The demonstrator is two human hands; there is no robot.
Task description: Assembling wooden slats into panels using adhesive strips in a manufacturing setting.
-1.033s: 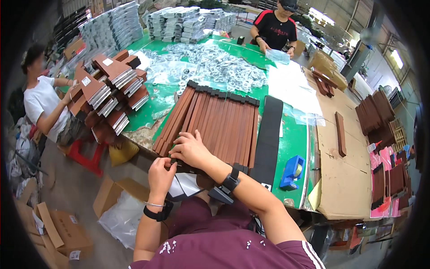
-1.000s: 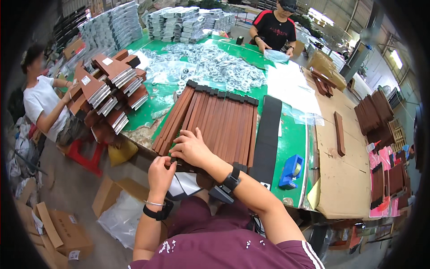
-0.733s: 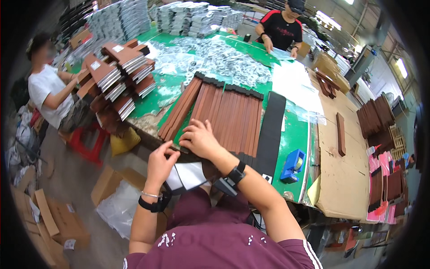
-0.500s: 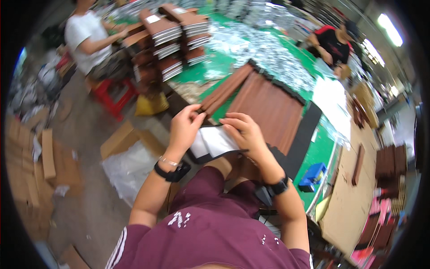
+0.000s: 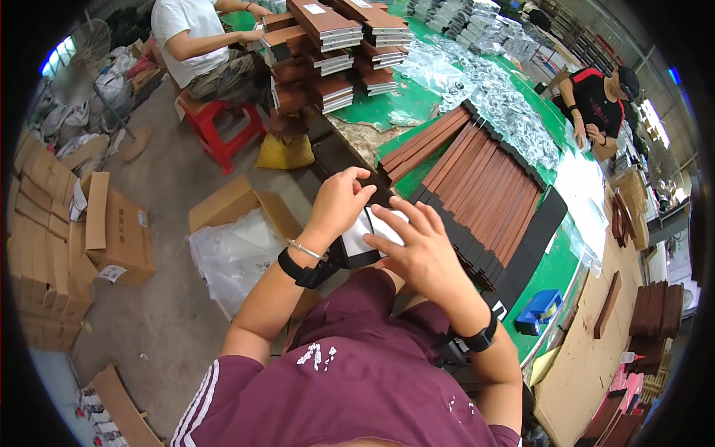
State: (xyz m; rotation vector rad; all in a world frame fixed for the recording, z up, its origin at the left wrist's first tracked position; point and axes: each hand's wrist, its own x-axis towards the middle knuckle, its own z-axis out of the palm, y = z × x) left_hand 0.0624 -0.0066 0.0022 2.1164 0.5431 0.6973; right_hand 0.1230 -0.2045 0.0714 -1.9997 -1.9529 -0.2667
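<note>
A white panel with black edging lies low between my two hands, in front of my lap. My left hand is at its upper left, fingers curled toward the thumb; whatever they pinch, if anything, is hidden. Over the panel's right part, my right hand has its fingers spread, the fingertips at the white surface. Just beyond lies a row of brown slats with black ends on the green tabletop. A separate bundle of brown slats slants away to its left.
A black strip borders the slats; a blue tape dispenser stands nearby. Stacked brown bundles rise at the far left. Left of me is an opened carton with clear plastic. Two people work across the table, one beside a red stool.
The view has shifted, so the table sits farther right. My right hand's fingers have spread across the white panel, and less of the panel shows. My left hand has drawn away from the slat bundle's end.
</note>
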